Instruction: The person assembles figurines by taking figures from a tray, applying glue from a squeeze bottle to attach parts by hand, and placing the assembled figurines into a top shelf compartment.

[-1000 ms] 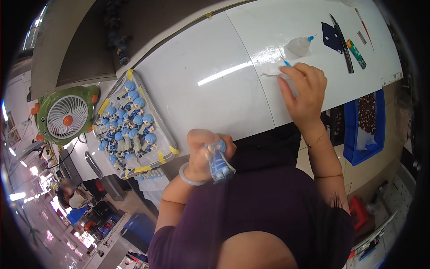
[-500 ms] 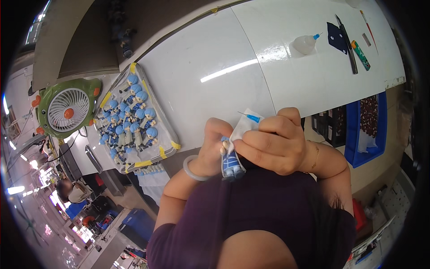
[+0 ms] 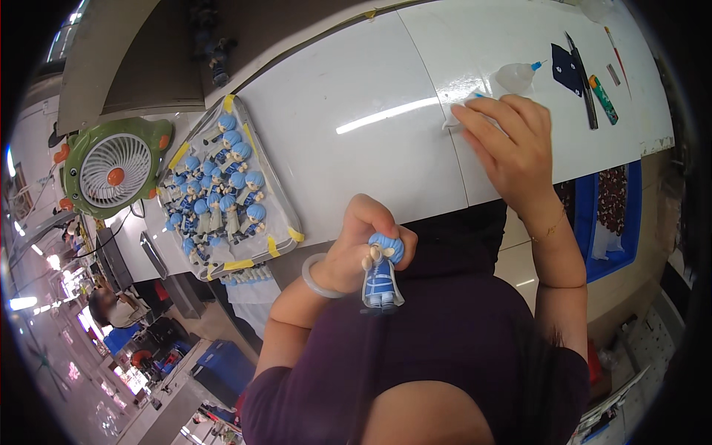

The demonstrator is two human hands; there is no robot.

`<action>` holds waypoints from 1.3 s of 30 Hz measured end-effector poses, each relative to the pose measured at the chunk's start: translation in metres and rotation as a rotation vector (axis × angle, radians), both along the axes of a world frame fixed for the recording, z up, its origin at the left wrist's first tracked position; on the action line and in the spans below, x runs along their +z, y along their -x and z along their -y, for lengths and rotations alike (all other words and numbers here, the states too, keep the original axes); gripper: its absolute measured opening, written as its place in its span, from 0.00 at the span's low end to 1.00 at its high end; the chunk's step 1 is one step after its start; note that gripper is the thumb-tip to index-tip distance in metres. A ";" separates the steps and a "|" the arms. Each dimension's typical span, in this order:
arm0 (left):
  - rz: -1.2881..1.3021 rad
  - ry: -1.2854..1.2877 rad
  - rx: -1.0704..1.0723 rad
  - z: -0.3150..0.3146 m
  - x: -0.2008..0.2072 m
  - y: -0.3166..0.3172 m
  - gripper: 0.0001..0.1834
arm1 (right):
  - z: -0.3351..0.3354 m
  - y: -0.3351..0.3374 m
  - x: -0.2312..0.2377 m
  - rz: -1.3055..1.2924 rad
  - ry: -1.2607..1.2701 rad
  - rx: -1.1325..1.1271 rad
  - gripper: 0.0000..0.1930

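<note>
A small figurine (image 3: pixel 381 274) with blue hair and a blue dress with pale stripes stays upright in my left hand (image 3: pixel 354 248), its head pinched between thumb and fingers. Out over the white table (image 3: pixel 356 89), my right hand (image 3: pixel 513 144) is closed around a white tissue (image 3: pixel 451 119). A bit of the blue needle hub (image 3: pixel 478 94) shows by its fingertips; the needle itself cannot be made out. Beyond that hand lies a translucent squeeze bottle (image 3: pixel 515 76) with a blue needle tip.
To the left sits a tray (image 3: pixel 278 215) of many similar figurines, edged with yellow tape, beside a green fan (image 3: pixel 115 170). A dark cloth (image 3: pixel 567 70), a black pen-like tool (image 3: pixel 582 81), a green cutter (image 3: pixel 604 100) and a brush (image 3: pixel 615 52) lie far right. Below is a blue bin (image 3: pixel 630 222).
My right hand has moved away from the figurine, up and right over the table, taking the tissue and needle hub along. The figurine's head and face now show, still in my left hand.
</note>
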State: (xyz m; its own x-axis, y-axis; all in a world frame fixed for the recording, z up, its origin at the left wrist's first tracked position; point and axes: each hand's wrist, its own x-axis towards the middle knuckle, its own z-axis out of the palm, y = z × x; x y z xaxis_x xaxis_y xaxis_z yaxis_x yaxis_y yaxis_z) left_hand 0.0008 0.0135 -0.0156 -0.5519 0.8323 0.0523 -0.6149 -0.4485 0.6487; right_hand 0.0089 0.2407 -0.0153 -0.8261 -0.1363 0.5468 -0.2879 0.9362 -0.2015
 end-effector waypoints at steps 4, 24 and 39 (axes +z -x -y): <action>-0.113 -0.010 0.059 -0.002 0.002 0.000 0.13 | 0.018 -0.011 0.007 0.101 0.193 0.043 0.14; -0.487 0.428 0.216 -0.002 0.011 0.005 0.23 | 0.046 -0.042 0.007 1.220 1.774 0.650 0.12; -1.112 0.769 0.303 0.002 0.023 0.016 0.18 | 0.047 -0.046 0.002 1.157 1.594 0.628 0.15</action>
State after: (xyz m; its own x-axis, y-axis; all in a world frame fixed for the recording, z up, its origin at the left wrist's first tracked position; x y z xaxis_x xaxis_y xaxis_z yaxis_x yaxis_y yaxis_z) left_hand -0.0150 0.0115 0.0072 -0.6859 0.7083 0.1670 0.4392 0.2200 0.8710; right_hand 0.0552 0.1937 -0.0137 -0.8399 -0.5120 -0.1802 0.3999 -0.3591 -0.8433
